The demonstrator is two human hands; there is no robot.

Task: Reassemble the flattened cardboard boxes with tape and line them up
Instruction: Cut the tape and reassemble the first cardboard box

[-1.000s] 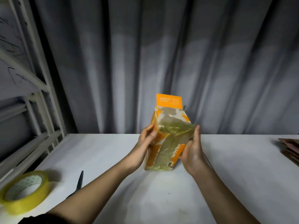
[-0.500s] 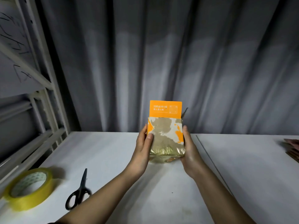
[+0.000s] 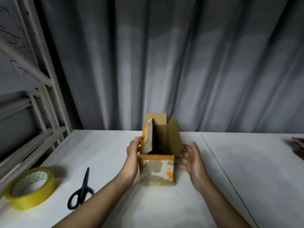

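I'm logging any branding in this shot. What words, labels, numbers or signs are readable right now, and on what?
None can be read.
Cardboard box: only torn orange print and bare patches, no letters showing.
Tape roll: a pale pattern on the inner core, too blurred to read.
Panel behind the shelf frame: dark scrawled marks, not legible as words.
Scissors: no marking visible.

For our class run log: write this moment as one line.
box: upright on table, flaps open | left hand: holds left flap | right hand: open beside box | tape, scissors: idle
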